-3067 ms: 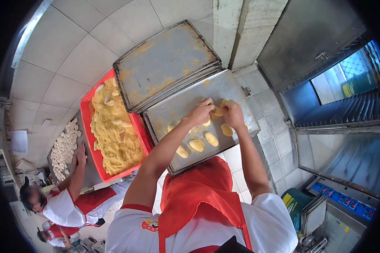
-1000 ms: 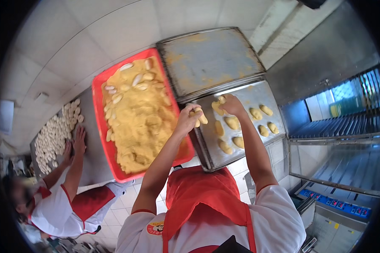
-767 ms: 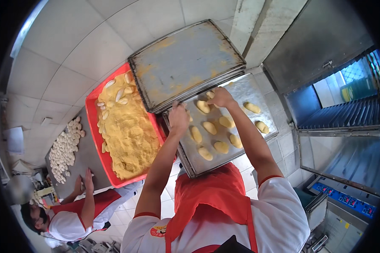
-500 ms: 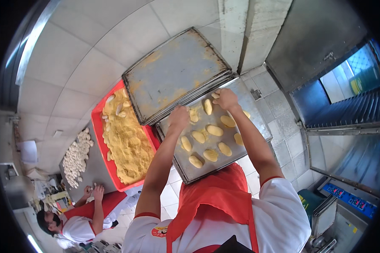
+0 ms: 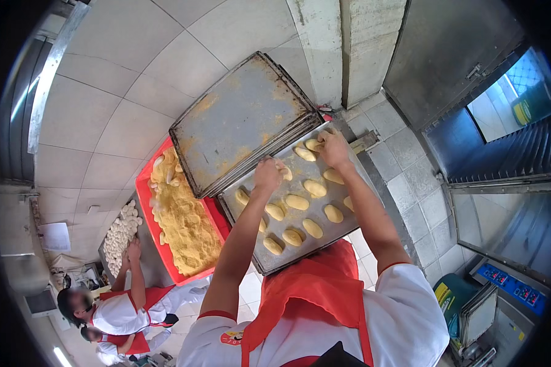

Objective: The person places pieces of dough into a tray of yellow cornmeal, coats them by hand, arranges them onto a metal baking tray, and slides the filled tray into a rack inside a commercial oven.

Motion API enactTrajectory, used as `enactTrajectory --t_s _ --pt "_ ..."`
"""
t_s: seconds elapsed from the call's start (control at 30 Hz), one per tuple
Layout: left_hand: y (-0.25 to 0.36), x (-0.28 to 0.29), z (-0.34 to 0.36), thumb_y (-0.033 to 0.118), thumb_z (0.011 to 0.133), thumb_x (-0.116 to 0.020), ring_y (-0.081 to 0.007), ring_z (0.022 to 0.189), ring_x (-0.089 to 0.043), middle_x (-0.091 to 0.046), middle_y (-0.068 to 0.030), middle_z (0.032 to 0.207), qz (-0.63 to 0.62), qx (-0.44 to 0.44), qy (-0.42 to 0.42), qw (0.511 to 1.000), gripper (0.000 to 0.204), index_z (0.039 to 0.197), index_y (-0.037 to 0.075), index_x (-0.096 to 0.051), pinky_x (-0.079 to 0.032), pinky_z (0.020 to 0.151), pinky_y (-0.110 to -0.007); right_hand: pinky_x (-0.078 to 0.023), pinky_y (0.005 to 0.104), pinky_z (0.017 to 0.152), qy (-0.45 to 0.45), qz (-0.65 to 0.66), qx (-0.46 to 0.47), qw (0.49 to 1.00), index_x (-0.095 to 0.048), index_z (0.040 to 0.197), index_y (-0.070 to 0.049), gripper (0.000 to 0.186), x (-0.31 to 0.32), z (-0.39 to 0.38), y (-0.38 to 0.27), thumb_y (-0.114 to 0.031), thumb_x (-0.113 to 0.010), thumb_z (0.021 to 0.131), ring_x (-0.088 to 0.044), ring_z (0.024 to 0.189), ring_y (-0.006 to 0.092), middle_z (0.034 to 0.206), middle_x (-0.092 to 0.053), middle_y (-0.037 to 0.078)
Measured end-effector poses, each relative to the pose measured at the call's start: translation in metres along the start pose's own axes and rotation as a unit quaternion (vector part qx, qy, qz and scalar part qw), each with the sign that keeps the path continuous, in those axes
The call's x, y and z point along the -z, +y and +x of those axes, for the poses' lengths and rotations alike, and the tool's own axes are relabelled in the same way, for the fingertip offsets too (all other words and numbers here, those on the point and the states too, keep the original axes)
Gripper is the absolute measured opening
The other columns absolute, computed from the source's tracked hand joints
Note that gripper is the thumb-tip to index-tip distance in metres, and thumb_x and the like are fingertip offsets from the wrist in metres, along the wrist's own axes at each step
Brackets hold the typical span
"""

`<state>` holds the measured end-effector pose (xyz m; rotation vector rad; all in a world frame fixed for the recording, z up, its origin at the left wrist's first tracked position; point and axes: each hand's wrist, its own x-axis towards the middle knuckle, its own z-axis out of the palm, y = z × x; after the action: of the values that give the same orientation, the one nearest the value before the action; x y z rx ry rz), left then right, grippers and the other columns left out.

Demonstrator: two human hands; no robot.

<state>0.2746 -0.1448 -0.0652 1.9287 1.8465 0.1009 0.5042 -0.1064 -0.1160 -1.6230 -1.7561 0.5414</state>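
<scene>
A metal baking tray (image 5: 315, 208) lies in front of me, bearing several oval pieces of yellow-dusted dough (image 5: 297, 202) in loose rows. Near its left side, the curled fingers of my left hand (image 5: 268, 175) grip one dough piece (image 5: 286, 174), which partly shows beside them. At the far right corner, my right hand (image 5: 335, 148) is closed at the end of another dough piece (image 5: 314, 145); its fingertips are partly hidden. That piece lies close to a neighbouring one (image 5: 305, 153).
A stack of worn trays (image 5: 239, 122) overlaps the far left edge. Left of it stands a red tub (image 5: 159, 238) of yellow meal (image 5: 187, 226). Beyond are a pile of white dough pieces (image 5: 121, 235) and a co-worker (image 5: 119, 306). A metal rack cabinet (image 5: 496, 153) stands right.
My left hand has come onto a dough piece, and dough at the far right corner now lies closer together. The co-worker's hand reaches farther into the white pile; a second person has come into view.
</scene>
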Motion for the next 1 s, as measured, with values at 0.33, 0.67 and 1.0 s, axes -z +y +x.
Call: enactTrajectory --t_s 0.33,0.67,1.0 --pt "0.028 -0.034 0.029 0.007 0.076 -0.072 -0.0347 0.106 -0.059 -0.062 -0.0100 0.112 0.028 -0.208 0.065 0.976 0.027 0.102 0.012 -0.068 -0.048 0.091 -0.043 -0.049 0.0436 0.089 -0.125 -0.030 -0.061 0.990 -0.072 0.096 -0.005 0.029 0.015 0.004 -0.017 -0.028 -0.076 0.078 -0.064 0.099 0.0346 0.093 -0.070 0.018" --pt "0.034 -0.007 -0.093 0.016 0.083 -0.072 -0.0339 0.103 -0.060 -0.065 -0.0139 0.106 -0.098 -0.169 0.214 0.957 0.025 0.104 0.005 -0.065 -0.048 0.089 -0.043 -0.053 0.0447 0.077 -0.029 -0.018 -0.210 0.977 -0.073 0.092 -0.002 0.025 0.095 -0.099 0.041 -0.022 -0.073 0.077 -0.068 0.086 0.0356 0.087 -0.070 0.020" --pt "-0.033 -0.131 -0.360 0.023 0.092 -0.067 -0.0121 0.085 -0.061 -0.067 -0.0046 0.100 -0.604 0.122 -0.197 0.763 0.028 0.112 0.004 -0.064 -0.049 0.074 -0.026 -0.052 0.0423 0.074 -0.056 0.033 -0.192 0.979 -0.072 0.091 0.003 0.034 0.113 -0.142 0.062 -0.029 -0.071 0.079 -0.070 0.081 0.0369 0.084 -0.071 0.023"
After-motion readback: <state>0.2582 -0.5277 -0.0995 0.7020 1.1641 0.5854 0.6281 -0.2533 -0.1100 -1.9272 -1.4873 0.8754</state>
